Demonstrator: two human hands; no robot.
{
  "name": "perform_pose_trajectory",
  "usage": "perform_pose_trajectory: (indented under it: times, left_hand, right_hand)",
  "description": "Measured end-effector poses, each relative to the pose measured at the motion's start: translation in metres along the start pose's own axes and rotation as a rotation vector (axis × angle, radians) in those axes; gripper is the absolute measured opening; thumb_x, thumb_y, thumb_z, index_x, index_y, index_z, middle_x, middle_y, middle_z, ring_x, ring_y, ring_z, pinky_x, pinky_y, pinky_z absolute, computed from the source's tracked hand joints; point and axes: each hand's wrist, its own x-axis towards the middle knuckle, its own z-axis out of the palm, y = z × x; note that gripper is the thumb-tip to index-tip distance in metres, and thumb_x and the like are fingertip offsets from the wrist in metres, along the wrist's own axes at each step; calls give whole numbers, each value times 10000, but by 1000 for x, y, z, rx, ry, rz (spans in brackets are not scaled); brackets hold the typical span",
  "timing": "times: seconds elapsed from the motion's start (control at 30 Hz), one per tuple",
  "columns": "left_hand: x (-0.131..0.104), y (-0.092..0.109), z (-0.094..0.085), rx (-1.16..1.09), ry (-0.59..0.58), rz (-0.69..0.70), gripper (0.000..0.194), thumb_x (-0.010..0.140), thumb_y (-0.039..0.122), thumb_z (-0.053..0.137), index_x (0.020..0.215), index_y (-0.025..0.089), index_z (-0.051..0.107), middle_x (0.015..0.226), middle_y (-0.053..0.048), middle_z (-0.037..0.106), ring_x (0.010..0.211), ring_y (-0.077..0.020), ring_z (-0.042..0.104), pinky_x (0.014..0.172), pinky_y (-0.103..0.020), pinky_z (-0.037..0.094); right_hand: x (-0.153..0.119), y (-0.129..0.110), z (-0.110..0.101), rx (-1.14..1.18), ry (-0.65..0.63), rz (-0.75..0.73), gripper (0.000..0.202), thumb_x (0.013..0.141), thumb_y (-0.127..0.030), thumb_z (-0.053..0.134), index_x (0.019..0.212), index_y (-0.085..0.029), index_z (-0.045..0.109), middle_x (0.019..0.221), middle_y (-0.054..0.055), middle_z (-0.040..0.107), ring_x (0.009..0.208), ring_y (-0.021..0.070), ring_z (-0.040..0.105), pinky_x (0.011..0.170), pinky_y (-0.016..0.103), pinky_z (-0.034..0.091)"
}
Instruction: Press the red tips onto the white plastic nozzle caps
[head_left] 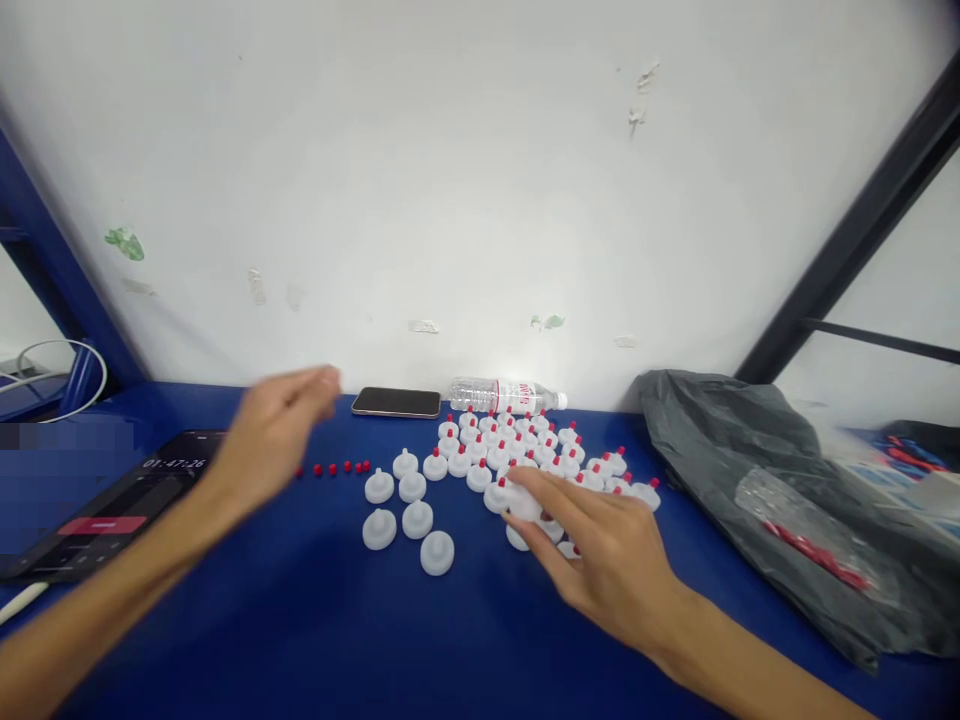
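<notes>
My right hand (607, 550) pinches a white nozzle cap (523, 502) between thumb and fingers, at the front of the group of white caps. Many of those white caps (497, 457) stand upright with small red tips on their nozzles. To their left are several white caps without red tips (379, 529). My left hand (277, 425), blurred, is raised above the left part of the table with fingers curled together; whatever they hold, if anything, is hidden. Just right of it, small red tips (333, 470) lie in a loose row on the blue table (315, 610).
Behind the caps lie a dark phone (396, 402) and a clear plastic bottle (499, 393) on its side, near the white wall. A larger device showing a timer (142, 490) is at left. On the right, a grey plastic bag (720, 440) carries a clear bag of red pieces (817, 550).
</notes>
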Motion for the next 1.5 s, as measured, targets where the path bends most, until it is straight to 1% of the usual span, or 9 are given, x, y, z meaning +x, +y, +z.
perform_pose_trajectory:
  times: [0.07, 0.1, 0.2, 0.33, 0.4, 0.57, 0.73, 1.17, 1.5]
  left_hand:
    - [19, -29, -20, 159, 45, -144, 433, 1117, 393, 347, 718, 239, 417, 643, 52, 409, 633, -154, 439, 634, -316, 386]
    - [24, -41, -25, 235, 21, -203, 428, 1110, 411, 401, 739, 223, 500, 652, 51, 443, 633, -156, 456, 652, -322, 412]
    - [27, -63, -26, 347, -188, -255, 322, 1036, 482, 634, 1035, 167, 699, 956, -14, 700, 857, -191, 674, 813, -389, 578]
    - [19, -74, -9, 351, -422, -234, 337, 1019, 437, 689, 1217, 165, 704, 1219, -70, 738, 1071, -250, 726, 938, -466, 622]
    - [18, -78, -6, 348, -477, -231, 339, 1020, 424, 691, 1243, 169, 698, 1252, -73, 731, 1088, -255, 725, 942, -467, 626]
    - [20, -90, -11, 415, -588, -249, 340, 1015, 413, 700, 1253, 170, 693, 1248, -72, 729, 1062, -247, 729, 911, -448, 637]
    - [19, -97, -13, 471, -666, -253, 358, 1011, 424, 704, 1262, 169, 693, 1265, -70, 724, 1083, -263, 725, 923, -458, 634]
    - [13, -95, -7, 423, -719, -218, 380, 1006, 436, 707, 1272, 166, 693, 1291, -67, 717, 1120, -288, 718, 945, -473, 629]
    - [17, -94, -1, 537, -761, -308, 384, 1014, 411, 702, 1318, 180, 667, 1321, -91, 705, 1119, -262, 717, 943, -477, 631]
  right_hand:
    - [1, 5, 2, 40, -30, 65, 253, 1115, -330, 555, 1309, -199, 649, 1047, 65, 850, 715, 180, 809, 599, 274, 545]
    - [0, 4, 2, 69, -57, 86, 257, 1107, -342, 560, 1306, -210, 652, 1020, 54, 847, 695, 175, 803, 587, 269, 536]
    - [-2, -4, 3, 150, -109, 95, 272, 1077, -304, 575, 1330, -227, 638, 975, 31, 841, 678, 161, 796, 575, 250, 533]
    - [-5, -18, 1, 241, -131, 63, 326, 1057, -264, 586, 1381, -234, 574, 1096, 32, 848, 723, 147, 812, 628, 237, 585]
    - [-6, -21, 0, 273, -158, 59, 304, 1062, -265, 586, 1364, -237, 561, 1213, 53, 829, 780, 153, 828, 664, 240, 611]
    - [-8, -20, 2, 237, -233, 54, 233, 1069, -294, 596, 1300, -267, 597, 1406, 68, 739, 1139, 224, 796, 786, 285, 648]
    - [-10, -20, 5, 226, -260, 56, 259, 1071, -305, 593, 1329, -285, 585, 1368, 54, 728, 1070, 228, 805, 728, 307, 642]
    - [-11, -21, 7, 243, -301, 69, 291, 1058, -274, 609, 1346, -288, 573, 1337, 34, 734, 1110, 219, 782, 707, 291, 609]
    - [-11, -20, 8, 222, -297, 31, 277, 1069, -280, 595, 1346, -273, 586, 1310, 30, 742, 1036, 211, 797, 671, 305, 611]
